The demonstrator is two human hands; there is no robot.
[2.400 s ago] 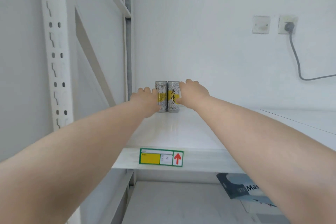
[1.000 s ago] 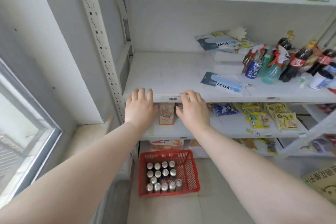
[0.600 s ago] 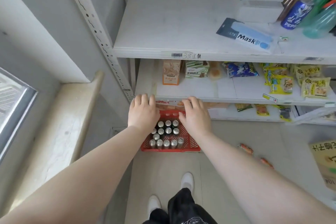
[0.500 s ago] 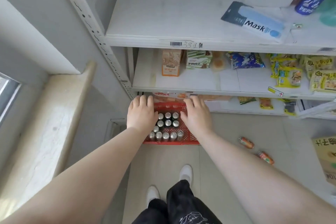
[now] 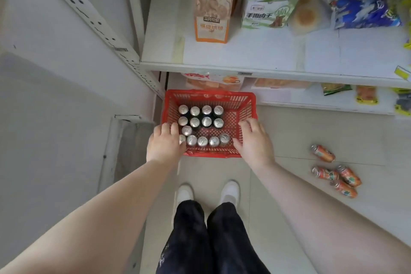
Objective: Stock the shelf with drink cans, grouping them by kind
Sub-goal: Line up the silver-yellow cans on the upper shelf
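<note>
Pale tiled floor (image 5: 311, 135): red basket (image 5: 245, 104) sits on it just in front of the shelving; 4 orange cans (image 5: 333, 173) lie tipped to its right, well apart from it. White shelf (image 5: 244, 53) above carries an orange-and-white snack bag (image 5: 212, 6) upright, a green-striped box (image 5: 270, 2) beside it, a blue packet (image 5: 362, 11) further right.

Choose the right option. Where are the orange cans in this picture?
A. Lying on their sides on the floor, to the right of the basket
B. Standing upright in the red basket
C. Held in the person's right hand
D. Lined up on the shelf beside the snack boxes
A: the orange cans lie on their sides on the floor tiles, right of the red basket, which holds only silver-topped cans.
</note>
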